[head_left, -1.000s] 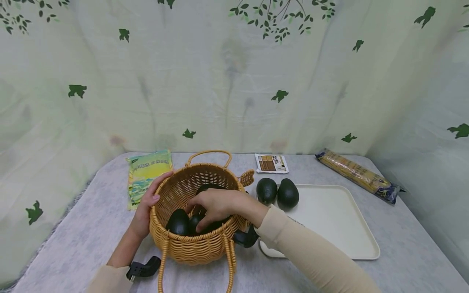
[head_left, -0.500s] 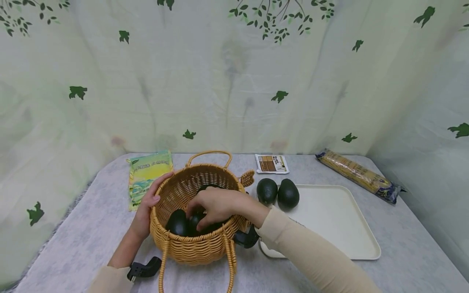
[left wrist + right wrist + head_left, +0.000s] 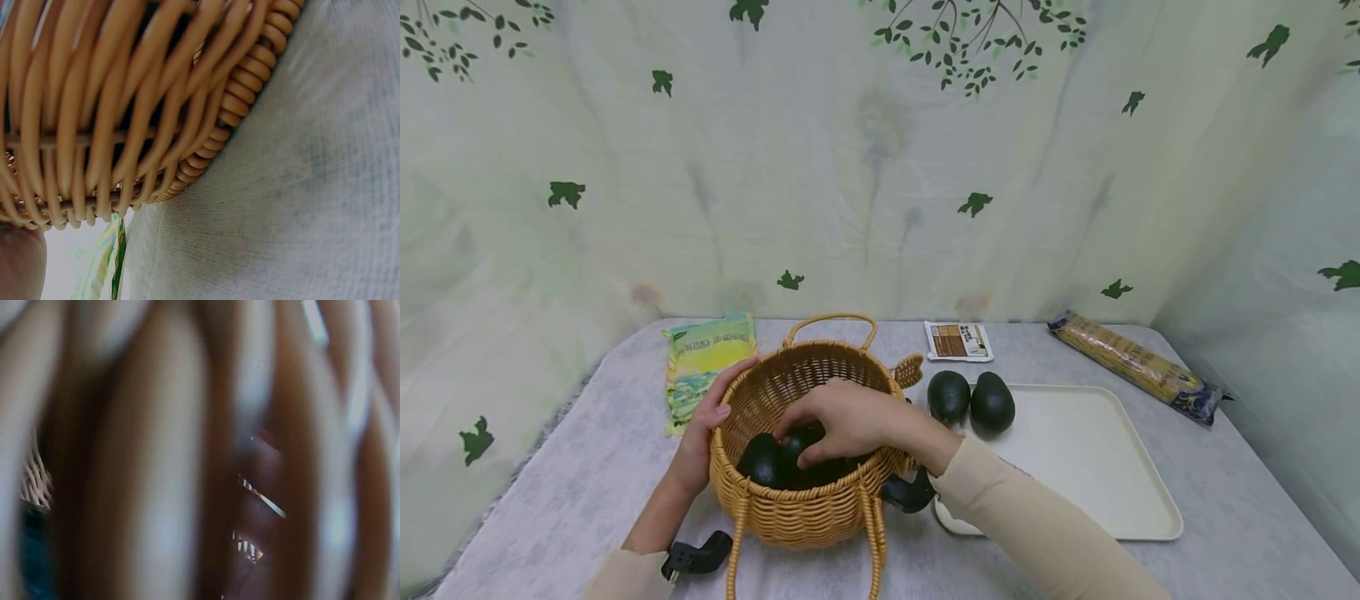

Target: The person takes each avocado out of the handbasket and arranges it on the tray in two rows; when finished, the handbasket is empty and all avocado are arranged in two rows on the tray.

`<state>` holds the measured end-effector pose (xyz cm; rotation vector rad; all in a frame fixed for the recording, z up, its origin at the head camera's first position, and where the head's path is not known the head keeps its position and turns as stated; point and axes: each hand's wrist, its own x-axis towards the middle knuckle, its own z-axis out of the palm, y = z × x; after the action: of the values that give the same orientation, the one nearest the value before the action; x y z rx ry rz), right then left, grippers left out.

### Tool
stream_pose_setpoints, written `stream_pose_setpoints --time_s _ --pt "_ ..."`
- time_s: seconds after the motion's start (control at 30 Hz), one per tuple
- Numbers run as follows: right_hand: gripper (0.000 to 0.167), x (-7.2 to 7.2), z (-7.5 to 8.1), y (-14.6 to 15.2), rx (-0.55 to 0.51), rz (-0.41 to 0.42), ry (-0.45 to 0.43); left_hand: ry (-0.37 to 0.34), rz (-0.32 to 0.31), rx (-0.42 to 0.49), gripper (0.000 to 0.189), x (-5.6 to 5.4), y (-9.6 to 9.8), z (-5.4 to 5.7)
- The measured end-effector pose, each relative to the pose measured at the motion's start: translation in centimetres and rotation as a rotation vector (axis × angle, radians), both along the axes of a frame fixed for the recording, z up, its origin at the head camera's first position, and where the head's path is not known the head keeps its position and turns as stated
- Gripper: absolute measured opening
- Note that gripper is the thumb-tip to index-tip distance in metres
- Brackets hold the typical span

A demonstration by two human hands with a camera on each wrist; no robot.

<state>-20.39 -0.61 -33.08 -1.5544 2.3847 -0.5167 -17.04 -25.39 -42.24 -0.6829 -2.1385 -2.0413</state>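
A round wicker basket (image 3: 801, 521) with dark green avocados inside stands left of centre in the head view. My left hand (image 3: 698, 433) grips its left rim, thumb over the edge. From the right, my right hand (image 3: 850, 421) reaches down into it, fingers and thumb curled round one avocado (image 3: 800, 442). Another avocado (image 3: 760, 461) lies just left of that one. Close wicker weave (image 3: 112, 94) fills much of the left wrist view, with a bit of my left hand (image 3: 19, 265) at lower left. Blurred wicker strands (image 3: 162, 456) cover most of the right wrist view.
Right of the basket lies a white tray (image 3: 1075, 467), with two avocados (image 3: 949, 398) at its far left corner. Behind are a brown-and-white packet (image 3: 958, 342) and a long noodle-like pack (image 3: 1138, 367). A yellow-green bag (image 3: 707, 367) lies at back left. Basket handles hang toward the front.
My right hand and the avocado it grips have risen slightly within the basket, and the avocado beside it has shifted a little left. My left hand stays on the rim.
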Motion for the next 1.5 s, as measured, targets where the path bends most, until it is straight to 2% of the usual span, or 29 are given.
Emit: stream_pose_setpoints --time_s 0.27,0.53,0.73,0.97,1.13,1.5 --pt "0.039 0.2 0.3 0.7 -0.078 0.000 0.010 -0.009 0.006 0.013 0.059 0.0 0.2 0.2" --pt "0.039 0.3 0.2 1.8 -0.202 -0.011 -0.065 0.004 -0.005 0.026 0.058 0.0 0.2 0.0" --pt "0.039 0.5 0.0 2.5 -0.310 -0.062 -0.130 -0.009 -0.013 0.033 0.059 0.1 0.2 -0.1" --pt "0.043 1.4 -0.1 3.6 -0.431 -0.116 -0.208 0.005 -0.031 0.016 0.059 0.0 0.2 0.1" --pt "0.043 2.2 -0.4 4.4 -0.512 -0.148 -0.258 -0.013 0.000 0.016 0.059 0.1 0.2 0.2" --pt "0.043 3.6 -1.4 5.7 -0.668 -0.222 -0.273 -0.017 0.016 0.016 0.059 0.2 0.4 0.3"
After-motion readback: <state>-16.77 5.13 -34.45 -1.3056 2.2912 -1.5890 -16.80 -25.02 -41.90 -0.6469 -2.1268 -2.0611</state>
